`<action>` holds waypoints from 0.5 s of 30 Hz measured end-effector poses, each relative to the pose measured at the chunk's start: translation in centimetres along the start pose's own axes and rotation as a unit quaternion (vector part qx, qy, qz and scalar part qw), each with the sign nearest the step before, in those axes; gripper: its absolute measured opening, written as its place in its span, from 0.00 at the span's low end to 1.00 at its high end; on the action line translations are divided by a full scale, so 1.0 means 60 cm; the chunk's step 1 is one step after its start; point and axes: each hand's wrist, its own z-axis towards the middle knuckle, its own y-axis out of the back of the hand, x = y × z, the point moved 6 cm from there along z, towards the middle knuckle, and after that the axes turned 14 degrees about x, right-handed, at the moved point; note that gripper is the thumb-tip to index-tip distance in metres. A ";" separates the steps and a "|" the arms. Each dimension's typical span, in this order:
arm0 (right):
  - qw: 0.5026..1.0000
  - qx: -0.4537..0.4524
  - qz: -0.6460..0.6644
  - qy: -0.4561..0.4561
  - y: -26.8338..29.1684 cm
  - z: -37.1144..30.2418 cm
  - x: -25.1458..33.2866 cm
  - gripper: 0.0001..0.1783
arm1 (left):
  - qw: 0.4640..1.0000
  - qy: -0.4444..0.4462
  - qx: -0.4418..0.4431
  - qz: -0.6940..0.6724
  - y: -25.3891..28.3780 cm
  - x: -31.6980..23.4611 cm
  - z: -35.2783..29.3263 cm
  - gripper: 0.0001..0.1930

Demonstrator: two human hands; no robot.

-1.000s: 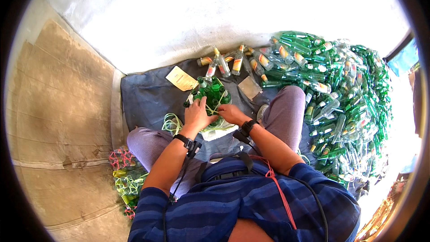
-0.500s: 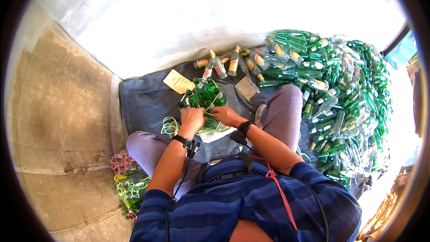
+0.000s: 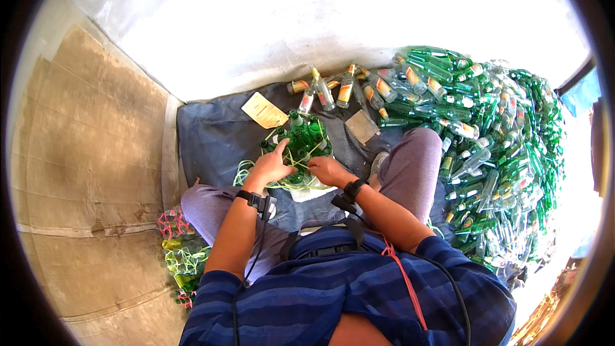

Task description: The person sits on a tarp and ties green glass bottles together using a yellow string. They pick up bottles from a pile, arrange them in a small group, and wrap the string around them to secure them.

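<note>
The left hand (image 3: 270, 168) has spread its fingers since the earlier frame; whether it holds anything, I cannot tell. The right hand (image 3: 328, 170) stays curled, seemingly pinching string (image 3: 242, 170). A big pile of loose bottles (image 3: 490, 154) lies right. Netted bottle bundles (image 3: 186, 257) at left look already bound; the green bottle cluster (image 3: 300, 133) beyond the hands seems only partly laced. Bottle contents are indiscernible.
</note>
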 end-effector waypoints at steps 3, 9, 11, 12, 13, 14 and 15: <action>1.000 0.002 -0.004 -0.002 0.010 0.000 0.003 0.15 | 0.996 -0.039 0.030 -0.081 -0.008 0.022 0.021 0.54; 0.999 0.003 -0.035 0.011 0.021 -0.010 0.019 0.15 | 0.984 -0.068 0.080 -0.143 -0.012 0.037 0.040 0.56; 1.000 0.007 -0.025 -0.008 0.020 -0.008 0.011 0.15 | 0.987 -0.057 0.067 -0.131 -0.001 0.023 0.030 0.55; 1.000 0.007 -0.024 -0.005 0.021 -0.010 0.009 0.15 | 0.989 -0.052 0.061 -0.126 0.003 0.018 0.027 0.54; 1.000 0.011 -0.023 0.000 0.021 -0.011 0.013 0.15 | 0.990 -0.051 0.050 -0.120 0.000 0.021 0.027 0.54; 1.000 0.015 -0.021 0.004 0.021 -0.013 0.017 0.15 | 0.992 -0.049 0.040 -0.113 -0.004 0.025 0.026 0.53; 1.000 0.017 -0.021 0.010 0.021 -0.015 0.021 0.15 | 0.993 -0.048 0.030 -0.107 -0.006 0.029 0.025 0.53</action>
